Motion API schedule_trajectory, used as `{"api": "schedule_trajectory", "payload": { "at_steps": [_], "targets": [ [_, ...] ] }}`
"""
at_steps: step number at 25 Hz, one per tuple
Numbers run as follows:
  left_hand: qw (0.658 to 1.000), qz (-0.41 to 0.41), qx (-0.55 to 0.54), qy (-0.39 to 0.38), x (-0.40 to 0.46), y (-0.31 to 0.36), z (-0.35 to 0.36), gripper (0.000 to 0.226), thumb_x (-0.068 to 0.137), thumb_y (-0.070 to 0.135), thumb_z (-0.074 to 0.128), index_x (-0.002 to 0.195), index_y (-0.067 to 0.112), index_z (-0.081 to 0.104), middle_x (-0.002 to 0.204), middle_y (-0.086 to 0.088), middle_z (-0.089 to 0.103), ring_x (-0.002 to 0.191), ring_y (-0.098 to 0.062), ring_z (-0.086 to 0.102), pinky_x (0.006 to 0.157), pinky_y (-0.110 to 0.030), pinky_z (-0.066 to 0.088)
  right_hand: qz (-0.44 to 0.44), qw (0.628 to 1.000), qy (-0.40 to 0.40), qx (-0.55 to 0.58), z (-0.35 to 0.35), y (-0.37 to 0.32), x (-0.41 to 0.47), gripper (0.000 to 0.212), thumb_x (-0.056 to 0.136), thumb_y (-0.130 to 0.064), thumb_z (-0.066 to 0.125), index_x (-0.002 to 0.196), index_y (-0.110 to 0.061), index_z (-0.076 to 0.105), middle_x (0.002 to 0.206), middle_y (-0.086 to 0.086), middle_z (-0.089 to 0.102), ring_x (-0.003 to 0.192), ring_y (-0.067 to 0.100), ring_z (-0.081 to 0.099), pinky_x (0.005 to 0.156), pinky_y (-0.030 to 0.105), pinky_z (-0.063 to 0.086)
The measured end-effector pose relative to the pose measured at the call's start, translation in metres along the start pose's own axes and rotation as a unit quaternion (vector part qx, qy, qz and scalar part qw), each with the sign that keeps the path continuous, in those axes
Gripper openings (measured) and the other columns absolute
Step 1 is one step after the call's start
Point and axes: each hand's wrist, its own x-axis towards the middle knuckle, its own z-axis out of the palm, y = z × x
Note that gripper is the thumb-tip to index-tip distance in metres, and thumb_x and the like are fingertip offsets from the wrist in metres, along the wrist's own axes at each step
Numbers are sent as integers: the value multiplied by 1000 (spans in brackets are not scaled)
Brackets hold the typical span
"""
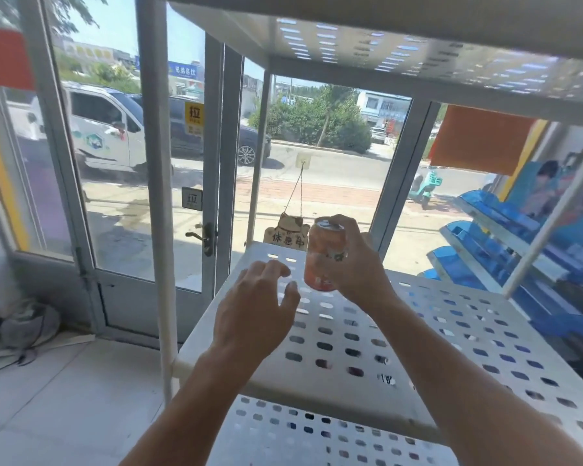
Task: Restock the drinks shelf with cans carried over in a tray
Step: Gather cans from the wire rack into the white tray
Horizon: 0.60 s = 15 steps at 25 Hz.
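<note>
A: Progress?
B: Early, I judge. Shelf (401,334) bare; 1 can (322,260) above its far left, upright, right hand (357,264) wrapped round it. Left hand (253,304) beside, fingers loose, holding nothing.
A: Tray?
B: Not in view.

Glass door (122,183) left, cat sign (287,232) hanging at window, blue racks (505,243) right.

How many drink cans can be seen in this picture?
1. The orange can is held upright in the right hand, above the white perforated shelf. Others may be out of view.
</note>
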Motion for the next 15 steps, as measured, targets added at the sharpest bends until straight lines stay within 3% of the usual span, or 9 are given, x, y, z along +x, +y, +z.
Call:
{"api": "schedule_trajectory", "payload": {
  "at_steps": [5,15],
  "targets": [
    [998,56,-23,-17,-25,44,9,26,94,38,54,115,24,60,121,5,62,104,-13,59,78,-31,47,18,999,42,-3,-74,0,-84,52,81,-29,73,115,-51,41,117,-4,58,101,13,59,83,32,49],
    [972,159,-127,-115,-110,173,44,22,92,36,54,112,27,60,112,9,62,100,-11,58,83,-31,45,121,984,118,-58,-198,3,-263,57,75,-42,73,122,-53,43,114,-13,62,105,7,61,90,41,54]
  ]
}}
